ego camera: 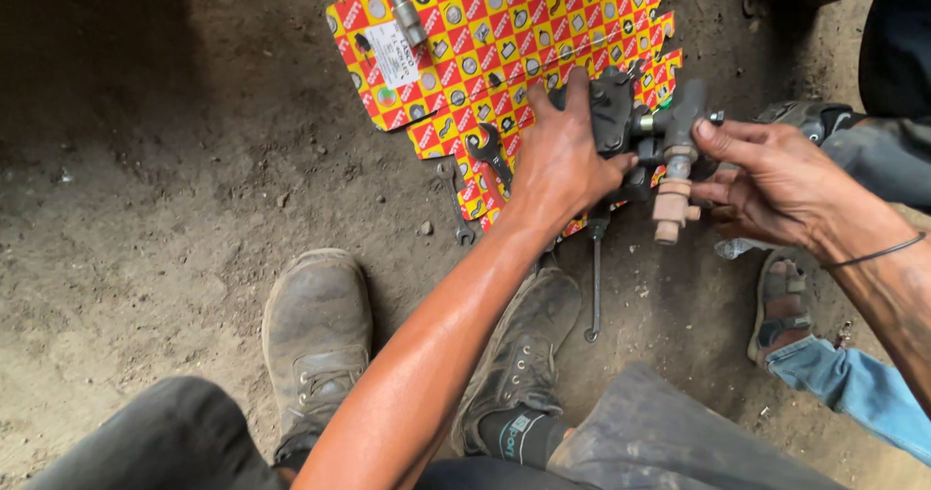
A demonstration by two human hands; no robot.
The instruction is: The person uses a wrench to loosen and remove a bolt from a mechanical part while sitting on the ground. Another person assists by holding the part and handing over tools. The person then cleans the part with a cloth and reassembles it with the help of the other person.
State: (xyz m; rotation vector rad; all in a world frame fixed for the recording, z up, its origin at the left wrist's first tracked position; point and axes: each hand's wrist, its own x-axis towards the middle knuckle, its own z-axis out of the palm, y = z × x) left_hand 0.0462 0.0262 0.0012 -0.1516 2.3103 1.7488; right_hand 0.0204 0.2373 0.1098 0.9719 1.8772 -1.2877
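Knees: grey trouser legs (pixel 175 432) at the bottom edge, the wearer squatting on the dirt floor (pixel 145 160).
Shoes: two worn, dusty work shoes (pixel 317 330) planted on the floor, the other one half hidden under the forearm.
Long tool: a thin metal rod tool (pixel 594 286) lies on the dirt just beyond the shoes.
Left hand: the left hand (pixel 561 165) is spread over the dark valve assembly (pixel 621 122), its grip closed on the black block (fingers curled over the top).
Right hand: the right hand (pixel 776 185) holds the brass-coloured end of the same assembly, thumb and fingers pinched round the fitting.
Where the part is: held just above the floor, over the lower right edge of the red and yellow printed cardboard (pixel 504 34).
On the cardboard: an open-ended spanner (pixel 490 151) beside the left hand, a socket (pixel 407 15) farther off.
Nearby: a sandalled foot (pixel 781 306) and blue jeans belong to someone else.
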